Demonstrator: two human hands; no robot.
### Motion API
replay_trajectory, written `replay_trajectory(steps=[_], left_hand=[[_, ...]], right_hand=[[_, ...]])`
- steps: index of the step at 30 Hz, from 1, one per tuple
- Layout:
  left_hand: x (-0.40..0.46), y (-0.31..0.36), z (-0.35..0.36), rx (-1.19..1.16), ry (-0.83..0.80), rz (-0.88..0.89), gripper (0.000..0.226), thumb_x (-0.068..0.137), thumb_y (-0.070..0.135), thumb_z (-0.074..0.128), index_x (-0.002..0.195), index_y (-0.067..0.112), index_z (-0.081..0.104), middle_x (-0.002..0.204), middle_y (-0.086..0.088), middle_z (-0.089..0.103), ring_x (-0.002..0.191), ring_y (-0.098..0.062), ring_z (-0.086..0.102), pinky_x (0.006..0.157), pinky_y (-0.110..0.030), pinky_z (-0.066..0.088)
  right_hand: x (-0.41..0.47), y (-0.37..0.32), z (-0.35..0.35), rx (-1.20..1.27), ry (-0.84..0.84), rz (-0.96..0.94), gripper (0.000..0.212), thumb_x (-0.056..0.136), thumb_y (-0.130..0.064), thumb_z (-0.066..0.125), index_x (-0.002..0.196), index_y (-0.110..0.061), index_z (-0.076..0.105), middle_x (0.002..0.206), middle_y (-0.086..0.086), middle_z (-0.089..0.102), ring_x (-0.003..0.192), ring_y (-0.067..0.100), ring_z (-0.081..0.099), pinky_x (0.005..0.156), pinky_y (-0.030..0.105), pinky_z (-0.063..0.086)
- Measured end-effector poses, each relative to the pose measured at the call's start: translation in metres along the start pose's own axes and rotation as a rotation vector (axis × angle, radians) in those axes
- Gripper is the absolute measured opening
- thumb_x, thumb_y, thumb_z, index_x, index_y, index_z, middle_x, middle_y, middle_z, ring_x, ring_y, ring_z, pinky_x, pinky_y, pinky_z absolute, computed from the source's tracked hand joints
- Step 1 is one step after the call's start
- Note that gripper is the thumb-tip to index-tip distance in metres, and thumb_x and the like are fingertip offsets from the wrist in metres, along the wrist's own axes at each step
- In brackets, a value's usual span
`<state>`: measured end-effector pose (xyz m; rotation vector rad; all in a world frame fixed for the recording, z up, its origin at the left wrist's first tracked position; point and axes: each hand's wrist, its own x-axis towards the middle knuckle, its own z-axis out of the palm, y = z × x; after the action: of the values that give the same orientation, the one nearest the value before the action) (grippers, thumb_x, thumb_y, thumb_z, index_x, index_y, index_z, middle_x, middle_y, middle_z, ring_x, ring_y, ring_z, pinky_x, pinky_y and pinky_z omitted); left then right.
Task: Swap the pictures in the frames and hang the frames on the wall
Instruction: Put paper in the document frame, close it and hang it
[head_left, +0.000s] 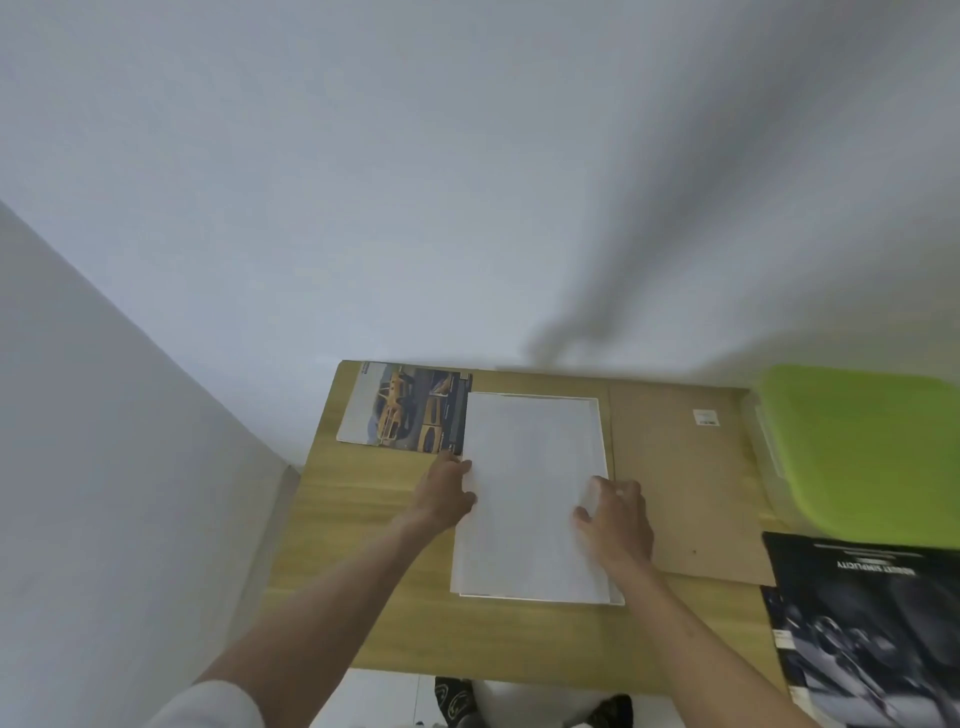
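Observation:
A white sheet (530, 493) lies on a white-edged picture frame (618, 600) in the middle of the wooden table (374, 499). My left hand (447, 493) holds the sheet's left edge, fingers curled at it. My right hand (615, 519) grips the sheet's right edge, thumb on top. A picture of yellow cars (405, 408) lies flat at the table's far left corner, partly under the sheet. A brown backing board (685, 478) lies to the right of the frame. A dark black-and-white picture (862, 623) lies at the table's near right.
A lime-green lid on a clear box (862, 447) stands at the far right of the table. The white wall (467, 182) rises straight behind the table. Below the table's near edge, dark patterned shoes (457, 699) show on a white floor.

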<state>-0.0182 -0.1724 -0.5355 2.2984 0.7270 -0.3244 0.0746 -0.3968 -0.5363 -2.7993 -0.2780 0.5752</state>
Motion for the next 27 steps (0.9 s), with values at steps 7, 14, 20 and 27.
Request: replay_trajectory(steps=[7,14,20,27], left_hand=[[0.002,-0.004,0.004,0.177,-0.023,0.111,0.051,0.092,0.029,0.065,0.140,0.013,0.052,0.155,-0.003,0.031,0.139,-0.024,0.037,0.110,-0.041,0.040],[0.004,-0.005,0.012,0.282,-0.044,0.225,0.053,0.096,0.033,0.059,0.142,0.008,0.049,0.161,0.006,0.024,0.140,-0.021,0.035,0.111,-0.038,0.038],[0.008,-0.016,0.011,0.174,-0.035,0.220,0.056,0.096,0.025,0.060,0.146,0.007,0.043,0.161,0.005,0.025,0.145,-0.019,0.030,0.118,-0.035,0.028],[0.010,-0.025,0.006,0.215,-0.104,0.260,0.054,0.098,0.011,0.055,0.149,0.011,0.038,0.163,0.005,0.019,0.144,-0.022,0.029,0.117,-0.035,0.029]], right_hand=[[0.001,0.006,0.004,0.067,-0.019,0.004,0.046,0.097,-0.025,0.052,0.141,-0.015,0.045,0.139,0.009,0.040,0.124,0.025,0.048,0.087,0.033,0.049],[0.004,0.010,0.003,0.107,-0.013,-0.002,0.046,0.097,-0.021,0.050,0.142,-0.012,0.045,0.139,0.009,0.042,0.122,0.025,0.052,0.092,0.034,0.048],[0.005,0.012,0.007,0.128,-0.002,-0.023,0.044,0.098,-0.019,0.048,0.141,-0.011,0.047,0.137,0.010,0.043,0.120,0.026,0.054,0.095,0.035,0.049],[0.005,0.010,0.012,0.123,0.001,-0.022,0.042,0.098,-0.019,0.049,0.139,-0.012,0.049,0.134,0.009,0.044,0.116,0.026,0.055,0.089,0.032,0.050]])
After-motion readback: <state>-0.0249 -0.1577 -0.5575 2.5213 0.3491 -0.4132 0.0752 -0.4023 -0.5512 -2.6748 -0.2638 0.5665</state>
